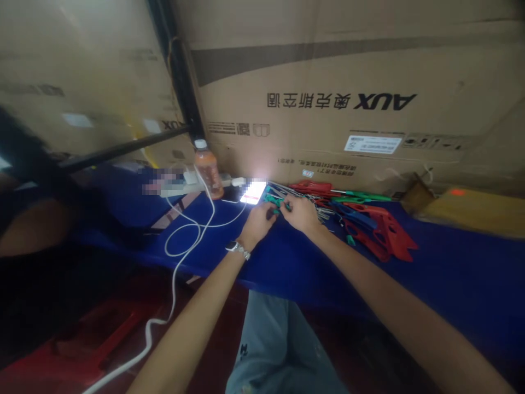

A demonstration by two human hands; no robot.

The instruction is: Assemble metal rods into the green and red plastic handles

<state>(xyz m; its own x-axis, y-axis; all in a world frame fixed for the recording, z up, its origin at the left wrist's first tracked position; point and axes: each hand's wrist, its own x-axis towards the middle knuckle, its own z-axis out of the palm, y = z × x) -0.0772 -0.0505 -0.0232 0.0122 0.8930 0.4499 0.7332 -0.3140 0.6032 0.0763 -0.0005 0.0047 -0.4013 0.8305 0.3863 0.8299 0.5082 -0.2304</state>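
Desk: flat, blue, matte surface. Green piece: small, irregular outline, plastic in appearance; located at the far side of the desk, between the hands and just right of the phone, a flat rectangle with a bright screen.

Right hand: grip clamped on the green piece, thumb and fingers drawn together. Left hand: fingers bent at the near edge of the same piece; whether this grip is clamped cannot be told. The left wrist carries a watch and a linked bracelet, shiny and metallic.

Right of the hands: red handles, smooth, broad and angular; a blue handle; a green handle, long and narrow; slender metal rods. These overlap in one heap.

Left of the phone: a bottle, transparent, orange contents, white cap. A smooth white cable forms a loop on the desk.

Rear: carton, brown cardboard, inverted black print.

Counts: hands, two; green piece, one; phone, one; bottle, one; watch, one; bracelet, one. Red handles and metal rods: several each; overlap and blur prevent an exact count.
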